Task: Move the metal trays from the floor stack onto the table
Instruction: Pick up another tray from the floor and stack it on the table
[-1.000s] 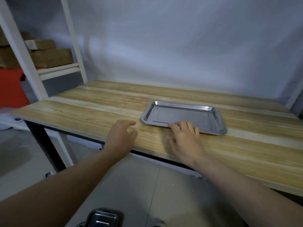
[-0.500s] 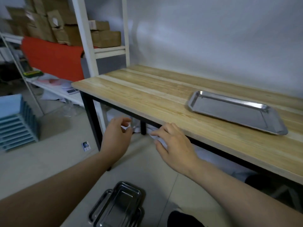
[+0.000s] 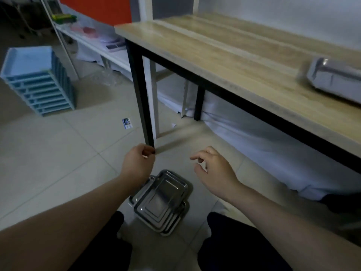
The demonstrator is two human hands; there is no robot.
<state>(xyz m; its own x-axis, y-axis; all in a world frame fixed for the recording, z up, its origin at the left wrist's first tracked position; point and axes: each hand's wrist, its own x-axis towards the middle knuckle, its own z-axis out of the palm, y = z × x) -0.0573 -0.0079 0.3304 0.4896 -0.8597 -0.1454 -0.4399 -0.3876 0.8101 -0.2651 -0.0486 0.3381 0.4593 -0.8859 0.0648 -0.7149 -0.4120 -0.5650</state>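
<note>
While over tray stack (image 3: pixel 160 200) | L hand (image 3: pixel 136 165) loosely curled, empty | R hand (image 3: pixel 213 165) fingers spread, empty

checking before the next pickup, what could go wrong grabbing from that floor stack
The floor stack sits askew, trays fanned at different angles, so lifting the top one may drag or rattle those beneath. Both the left hand and right hand are empty above it; rising near the table, a tray might clip its edge.

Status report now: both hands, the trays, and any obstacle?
Left hand and right hand empty, above floor stack of trays, not touching. One tray on table. Path to stack unobstructed.
</note>
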